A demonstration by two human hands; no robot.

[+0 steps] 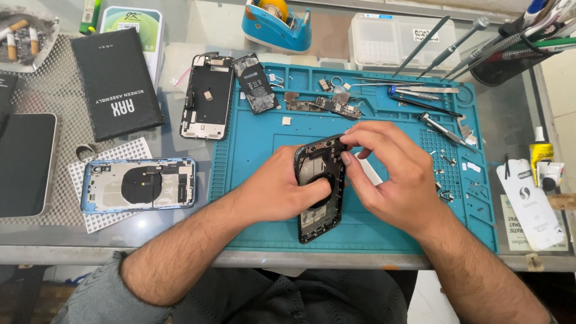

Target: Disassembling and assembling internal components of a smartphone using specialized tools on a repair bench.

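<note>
A black phone rear housing (318, 216), stripped inside, stands tilted over the blue work mat (252, 156). My left hand (282, 192) grips it from the left, thumb pressed into its round coil area. My right hand (393, 174) covers its right side, with thumb and fingertips pinching at the housing's upper edge. Whether a small part sits between those fingertips is hidden.
A blue phone housing (139, 185) lies at left on mesh. A black screen frame (207, 96), battery (255, 83) and logic board (327, 105) lie on the mat's far part, screwdrivers and tweezers (429, 96) at right. A black box (117, 84) and tape dispenser (277, 24) stand behind.
</note>
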